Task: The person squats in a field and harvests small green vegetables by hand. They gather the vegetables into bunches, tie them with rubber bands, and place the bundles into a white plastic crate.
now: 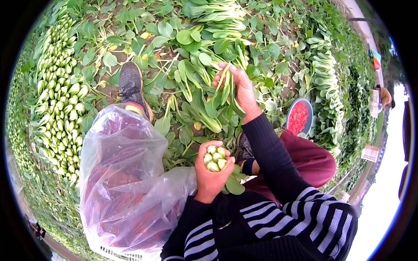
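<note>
My left hand is closed around a bunch of small bok choy, their pale cut bases facing up and several leaves showing below. Further forward, my right hand pinches green leaf stalks between thumb and fingers, with the leaves drooping down. Loose bok choy plants lie on the ground just beneath that hand. A laid row of bok choy stretches away ahead of it.
Stacked bok choy with bases outward line the left; another row lies right. A grey-blue bowl holds red strips beside my right knee. Clear plastic covers my left leg. A white plastic crate shows below. A person is far right.
</note>
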Demonstrator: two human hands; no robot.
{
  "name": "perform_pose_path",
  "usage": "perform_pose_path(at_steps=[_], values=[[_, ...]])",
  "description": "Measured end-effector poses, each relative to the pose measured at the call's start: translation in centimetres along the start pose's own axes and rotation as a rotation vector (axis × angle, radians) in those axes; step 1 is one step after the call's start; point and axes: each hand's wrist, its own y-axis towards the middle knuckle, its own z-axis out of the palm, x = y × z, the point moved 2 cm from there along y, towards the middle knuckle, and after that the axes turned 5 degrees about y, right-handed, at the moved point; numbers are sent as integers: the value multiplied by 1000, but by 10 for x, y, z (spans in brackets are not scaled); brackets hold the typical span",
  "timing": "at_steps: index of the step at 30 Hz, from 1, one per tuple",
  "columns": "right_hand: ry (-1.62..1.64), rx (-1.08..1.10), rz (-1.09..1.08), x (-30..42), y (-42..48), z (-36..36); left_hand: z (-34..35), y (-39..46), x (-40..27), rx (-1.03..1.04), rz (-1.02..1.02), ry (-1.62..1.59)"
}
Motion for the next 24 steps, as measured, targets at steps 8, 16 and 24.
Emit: perform_pose_path(at_steps=[8, 16, 24], values=[[-1311, 403, -341, -57, 32, 14, -1, 4, 3, -14, -55, -7], [-2103, 1136, -793, -88, 57, 32, 1, 3, 0, -11, -77, -23], [-1551, 796, -588, -54, 28, 59, 1, 0, 2, 1, -33, 5]])
